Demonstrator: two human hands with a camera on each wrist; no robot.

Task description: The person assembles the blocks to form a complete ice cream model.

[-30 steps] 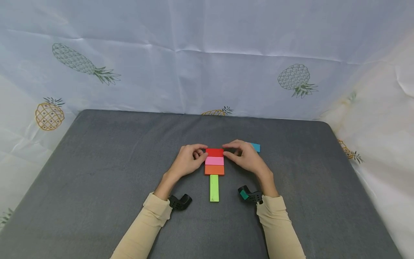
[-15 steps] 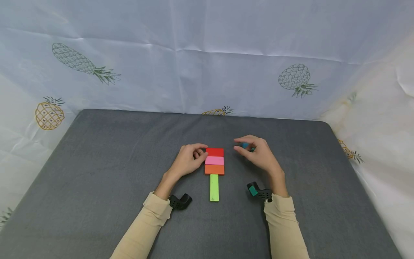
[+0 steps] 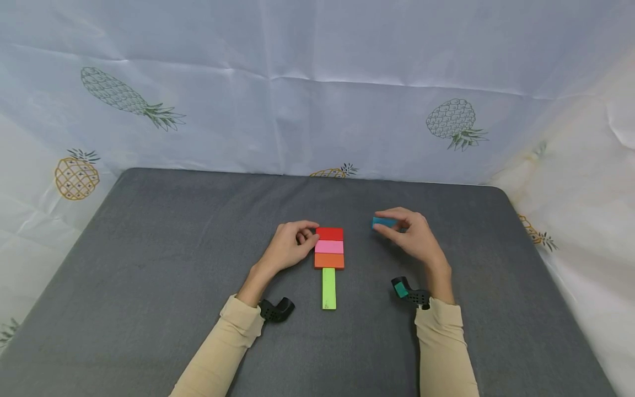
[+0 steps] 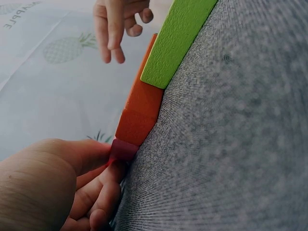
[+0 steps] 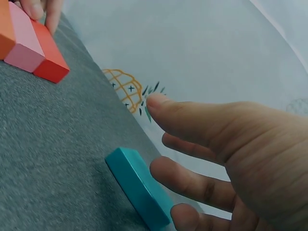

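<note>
In the head view my left hand [image 3: 289,243] holds the left end of a red block [image 3: 329,234] between thumb and index finger. The thumb also lies against the end of the pink block [image 3: 329,246] beside it. Below these are an orange block [image 3: 329,261] and a green block [image 3: 329,289] laid lengthwise, like a stem under the three crosswise ones. My right hand [image 3: 413,234] hovers over a blue block [image 3: 383,222], thumb and fingers spread. In the right wrist view there is a gap between the thumb and that blue block [image 5: 138,186], which lies on the cloth.
The blocks lie on a table with a grey cloth [image 3: 198,220]. A white curtain [image 3: 297,110] with printed pineapples hangs behind it. Black wrist cameras, the left one [image 3: 276,310] and the right one [image 3: 410,292], sit at the cuffs of beige sleeves.
My right hand has left the right end of the red block and moved right to the blue block. My left hand and the joined blocks stay put.
</note>
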